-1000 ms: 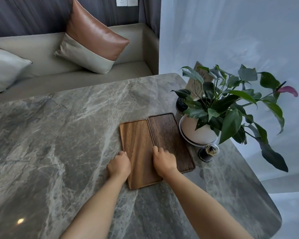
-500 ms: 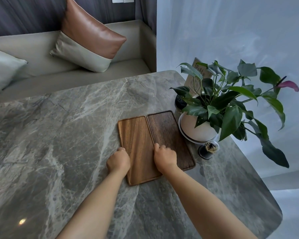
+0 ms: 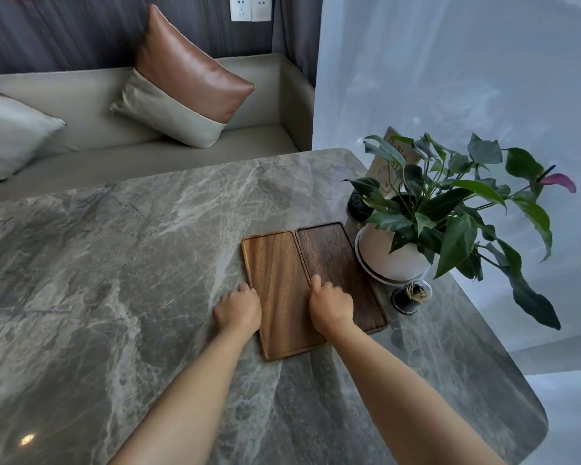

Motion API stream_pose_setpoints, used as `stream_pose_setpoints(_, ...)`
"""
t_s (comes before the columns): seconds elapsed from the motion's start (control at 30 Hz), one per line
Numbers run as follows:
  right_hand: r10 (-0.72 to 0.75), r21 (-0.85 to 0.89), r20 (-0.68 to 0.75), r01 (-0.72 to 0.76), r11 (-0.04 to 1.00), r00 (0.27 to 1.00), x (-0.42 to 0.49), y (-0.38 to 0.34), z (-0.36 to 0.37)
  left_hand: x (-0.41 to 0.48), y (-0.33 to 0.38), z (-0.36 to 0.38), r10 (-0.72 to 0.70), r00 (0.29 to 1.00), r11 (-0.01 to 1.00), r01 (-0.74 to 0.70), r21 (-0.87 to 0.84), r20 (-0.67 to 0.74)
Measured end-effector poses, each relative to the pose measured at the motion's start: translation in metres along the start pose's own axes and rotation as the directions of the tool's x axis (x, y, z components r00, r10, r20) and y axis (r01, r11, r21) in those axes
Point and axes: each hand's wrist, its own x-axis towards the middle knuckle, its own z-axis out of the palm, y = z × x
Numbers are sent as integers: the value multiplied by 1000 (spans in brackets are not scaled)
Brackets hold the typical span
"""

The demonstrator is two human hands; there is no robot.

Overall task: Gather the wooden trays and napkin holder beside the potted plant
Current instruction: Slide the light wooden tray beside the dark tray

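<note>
Toward the right edge of the bench (image 3: 114, 263), my two hands sit on either side of the lighter wooden tray (image 3: 279, 290). My left hand (image 3: 238, 310) is curled against that tray's left long rim, knuckles up, fingers tucked against the wood; whether they actually pinch the rim I cannot tell. My right hand (image 3: 331, 305) is curled the same way where the two trays meet, resting partly on the darker wooden tray (image 3: 336, 263), with its fingertips at the shared edge. Neither hand visibly encloses anything, and the two are apart by the width of the lighter tray.

Both trays lie flat, long sides touching, angled a little so their far ends lean left. The lighter one reaches nearer to me than the darker one. The darker tray's right rim lies just beside the saucer under the potted plant (image 3: 393, 253), a pale round pot with broad green leaves and one pink bloom out to the right.

Close to the pot, nearer to me, stands a small clear toothpick jar (image 3: 412, 295) with a dark base. Behind the plant, near the far right corner of the bench, a tan printed card (image 3: 388, 162) stands upright, half hidden by leaves, with a small dark object (image 3: 358, 203) at its foot. Whether either is the napkin holder I cannot tell.

Beyond the far edge runs a grey sofa (image 3: 81, 95) with a brown and cream cushion (image 3: 185, 82).
</note>
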Motion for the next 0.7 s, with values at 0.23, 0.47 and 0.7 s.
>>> stream_pose_setpoints(0.23,-25,11,-195,27,1000,980,-3,-39,-23,-2,-58,-38,161,971,986,-150,78,-176)
stream_pose_setpoints(0.47,-156,108,-237,186,977,959,-15,-150,-56,-13,-176,-108,223,923,963,-160,216,-313)
stream_pose_setpoints(0.7,-343,99,-283,383,918,896,-40,-305,-94,-36,-313,-206,212,848,962,-95,255,-485)
